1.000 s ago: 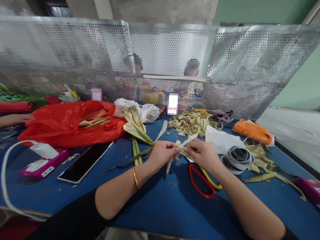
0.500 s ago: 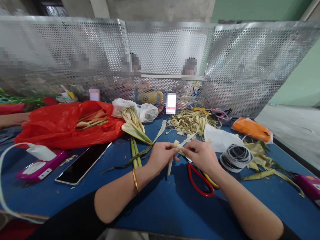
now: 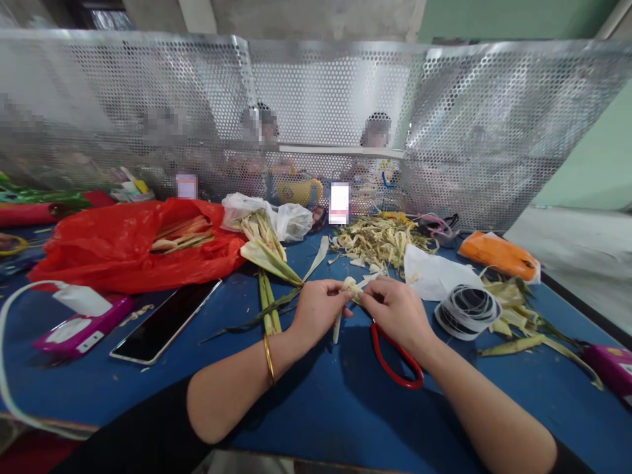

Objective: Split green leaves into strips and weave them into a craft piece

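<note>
Between my two hands, above the blue tabletop, is a small rolled piece of pale corn husk (image 3: pixel 351 284) with a narrow end hanging down. My left hand (image 3: pixel 318 309) pinches it from the left, thumb and forefinger together. My right hand (image 3: pixel 397 309) is closed at its right side, its fingertips pressed on the husk. Scissors with a red handle (image 3: pixel 395 368) lie under my right hand, which hides part of them. Left of my left hand lie long green and cream husks (image 3: pixel 269 262). The fingers hide part of the held piece.
A red plastic bag (image 3: pixel 108 240) of husks, a smartphone (image 3: pixel 165 322) and a purple power strip (image 3: pixel 81 329) lie left. Husk scraps (image 3: pixel 380 240) are heaped ahead. White paper (image 3: pixel 434 273), a coil of clear strip (image 3: pixel 468 313) and an orange packet (image 3: pixel 500 255) lie right. A perforated metal screen (image 3: pixel 326 85) stands behind.
My right hand has shifted slightly and turned over the husk, now covering the scissors' yellow part. At far left, another person's hand has drawn back from the red bag.
</note>
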Demonstrator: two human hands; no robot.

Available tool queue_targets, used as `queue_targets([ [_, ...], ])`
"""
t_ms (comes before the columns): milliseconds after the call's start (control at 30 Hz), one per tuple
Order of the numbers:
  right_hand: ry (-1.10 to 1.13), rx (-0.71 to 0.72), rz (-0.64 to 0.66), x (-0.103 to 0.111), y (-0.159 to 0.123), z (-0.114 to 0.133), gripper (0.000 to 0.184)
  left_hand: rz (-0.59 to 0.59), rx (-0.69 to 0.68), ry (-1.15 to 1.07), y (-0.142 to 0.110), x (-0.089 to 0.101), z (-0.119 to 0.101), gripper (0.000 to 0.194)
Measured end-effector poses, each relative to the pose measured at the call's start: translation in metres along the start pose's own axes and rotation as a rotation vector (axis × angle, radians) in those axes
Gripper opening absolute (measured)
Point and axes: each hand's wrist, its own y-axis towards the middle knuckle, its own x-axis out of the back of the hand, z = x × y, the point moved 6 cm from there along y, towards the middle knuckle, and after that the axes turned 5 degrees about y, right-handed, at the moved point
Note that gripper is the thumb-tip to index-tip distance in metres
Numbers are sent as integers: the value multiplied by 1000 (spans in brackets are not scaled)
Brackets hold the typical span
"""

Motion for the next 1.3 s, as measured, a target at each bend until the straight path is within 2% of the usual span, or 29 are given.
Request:
queue_targets([
  [233, -8, 15, 1, -4, -1, 1, 29, 69, -7, 40, 0, -5, 3, 18],
  [300, 51, -15, 14, -5, 1, -4, 24, 99, -24, 26, -1, -7, 0, 18],
  [367, 156, -73, 32, -6, 3, -11, 10, 126, -33, 5, -4, -9, -4, 19],
  [400, 223, -95, 54, -6, 4, -14, 11, 140, -29, -3, -5, -9, -6, 18],
  [600, 638, -64, 396, -11, 4, -8, 23, 229, 19, 21, -10, -13, -10, 12],
  [767, 545, -73, 304, -13, 7, -16, 31, 282, 45, 46, -13, -16, -8, 15],
  [867, 578, -146, 253, -20, 9, -23, 26, 327, 38, 63, -16, -19, -8, 16],
  [967, 765, -241, 240, -21, 8, -24, 22, 366, 26, 48, -17, -20, -9, 19],
  [1133, 1129, -464, 275, -22, 0, -22, 22, 428, 21, -95, -19, -24, -13, 17],
  [1300, 1230, -537, 285, -35, -3, -24, 23, 596, 33, -108, -31, -34, -15, 21],
])
